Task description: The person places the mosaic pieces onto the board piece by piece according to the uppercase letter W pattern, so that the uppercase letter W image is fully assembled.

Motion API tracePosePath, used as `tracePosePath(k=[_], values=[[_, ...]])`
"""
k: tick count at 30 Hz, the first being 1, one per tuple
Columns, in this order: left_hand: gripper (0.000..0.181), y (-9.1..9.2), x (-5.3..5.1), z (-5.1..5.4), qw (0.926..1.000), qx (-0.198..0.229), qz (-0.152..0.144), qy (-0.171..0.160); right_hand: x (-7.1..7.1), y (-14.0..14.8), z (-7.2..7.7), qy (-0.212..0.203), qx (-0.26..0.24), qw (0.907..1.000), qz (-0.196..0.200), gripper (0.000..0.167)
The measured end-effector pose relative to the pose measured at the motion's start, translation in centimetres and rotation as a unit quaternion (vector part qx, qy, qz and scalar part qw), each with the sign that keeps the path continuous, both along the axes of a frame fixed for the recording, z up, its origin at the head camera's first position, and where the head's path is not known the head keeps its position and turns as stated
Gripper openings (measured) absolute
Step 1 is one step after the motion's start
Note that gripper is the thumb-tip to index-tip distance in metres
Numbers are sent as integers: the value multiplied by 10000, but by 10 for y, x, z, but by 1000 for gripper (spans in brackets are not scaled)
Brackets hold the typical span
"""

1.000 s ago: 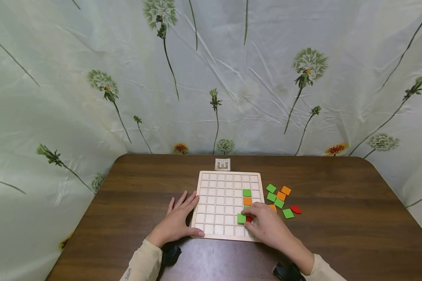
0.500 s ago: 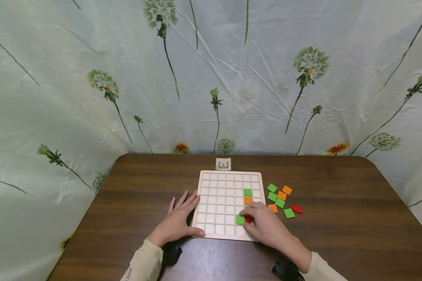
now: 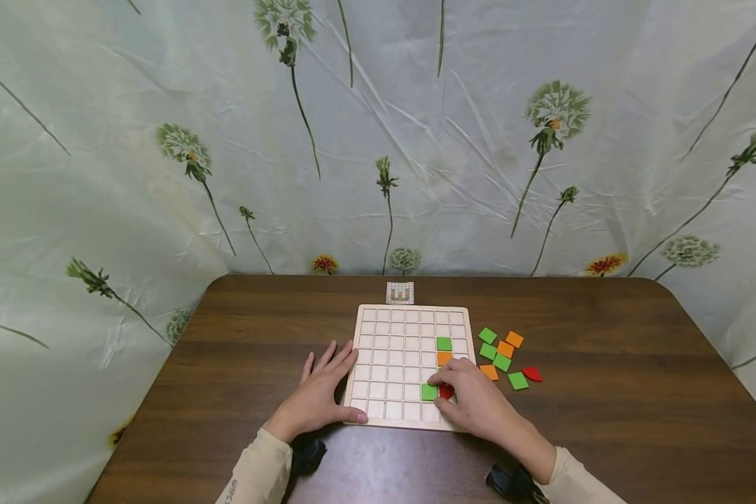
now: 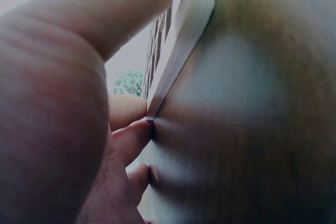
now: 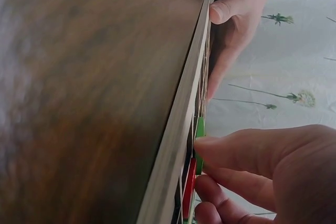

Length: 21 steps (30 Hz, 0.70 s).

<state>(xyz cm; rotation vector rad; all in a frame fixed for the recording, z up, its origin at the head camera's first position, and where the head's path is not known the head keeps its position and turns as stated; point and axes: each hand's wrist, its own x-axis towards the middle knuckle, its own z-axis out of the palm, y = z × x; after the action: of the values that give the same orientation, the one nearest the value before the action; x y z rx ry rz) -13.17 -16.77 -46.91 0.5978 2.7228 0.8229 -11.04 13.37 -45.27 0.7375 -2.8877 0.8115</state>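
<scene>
A pale wooden grid board [image 3: 387,371] lies on the table. My left hand [image 3: 315,397] rests along its left edge, fingers spread straight and thumb [image 3: 353,416] on the near left corner. In the left wrist view, the board's edge [image 4: 181,51] runs beside that hand. With thumb and fingers my right hand [image 3: 479,399] pinches a square green tile [image 3: 429,392] over the board's lower right cells. In the right wrist view this green tile [image 5: 200,127] stands slightly above the grid. A red piece [image 3: 445,392] lies under the right hand, partly hidden. Farther up that column are an orange tile [image 3: 444,358] and another green tile [image 3: 444,344].
Loose pieces lie right of the board: several green tiles [image 3: 518,381], orange tiles [image 3: 488,372] and a red curved piece [image 3: 532,374]. A small card with a printed grid pattern [image 3: 400,293] lies behind the board. A floral curtain [image 3: 378,140] hangs beyond the table [image 3: 605,350].
The green tile in my right hand has shifted slightly left on the board, together with the fingertips. My left hand has stayed in place.
</scene>
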Motion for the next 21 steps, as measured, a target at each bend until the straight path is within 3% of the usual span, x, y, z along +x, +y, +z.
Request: tracePosePath(k=[10,21], values=[[114,-1,1,-1,10000,16,4,-8,1,4,4,-104,-88,9997,-177,22],[114,-1,0,0,10000,15,-25,-28,7,38,12,-431,-490,9955,-681,28]])
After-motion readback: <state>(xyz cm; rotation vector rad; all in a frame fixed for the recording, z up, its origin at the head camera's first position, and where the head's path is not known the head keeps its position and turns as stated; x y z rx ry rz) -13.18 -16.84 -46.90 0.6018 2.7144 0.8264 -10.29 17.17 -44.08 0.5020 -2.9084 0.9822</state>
